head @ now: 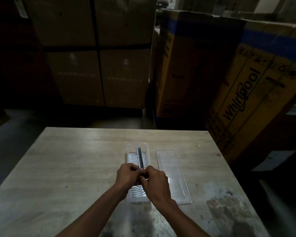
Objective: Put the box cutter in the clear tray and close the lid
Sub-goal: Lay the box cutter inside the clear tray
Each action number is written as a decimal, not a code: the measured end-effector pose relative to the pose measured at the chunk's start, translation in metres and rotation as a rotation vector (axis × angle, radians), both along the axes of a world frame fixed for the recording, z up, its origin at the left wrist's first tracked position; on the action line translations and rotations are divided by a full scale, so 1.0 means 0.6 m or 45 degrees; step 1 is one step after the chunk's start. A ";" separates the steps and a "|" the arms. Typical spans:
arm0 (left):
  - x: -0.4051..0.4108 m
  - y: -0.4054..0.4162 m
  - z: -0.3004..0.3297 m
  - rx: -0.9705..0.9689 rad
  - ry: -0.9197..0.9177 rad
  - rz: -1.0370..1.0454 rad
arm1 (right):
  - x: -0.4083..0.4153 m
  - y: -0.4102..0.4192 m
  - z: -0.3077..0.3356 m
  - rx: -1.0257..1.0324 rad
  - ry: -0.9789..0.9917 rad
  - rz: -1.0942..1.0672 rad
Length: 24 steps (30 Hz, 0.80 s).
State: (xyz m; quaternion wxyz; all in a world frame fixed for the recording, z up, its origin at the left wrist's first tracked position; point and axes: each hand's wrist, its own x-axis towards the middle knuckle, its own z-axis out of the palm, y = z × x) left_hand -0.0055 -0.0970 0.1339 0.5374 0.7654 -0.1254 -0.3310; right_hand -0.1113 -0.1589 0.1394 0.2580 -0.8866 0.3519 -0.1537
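A slim grey box cutter (139, 156) points away from me above the clear tray (131, 156), which lies lengthwise on the wooden table (67, 168) and has a white wavy insert. My left hand (127, 177) and my right hand (155, 183) both grip the cutter's near end over the tray's middle. The hands cover that end of the cutter and part of the tray. The clear flat lid (173, 175) lies on the table just right of the tray, apart from it.
Large cardboard boxes (96, 53) stand beyond the table's far edge, and a yellow Whirlpool carton (246, 86) leans at the right. Stains darken the table's near right corner (229, 211). The room is dim.
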 end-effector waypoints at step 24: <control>0.118 0.057 -0.037 0.724 -1.419 -0.325 | 0.091 -0.011 -0.113 -0.067 0.494 -0.024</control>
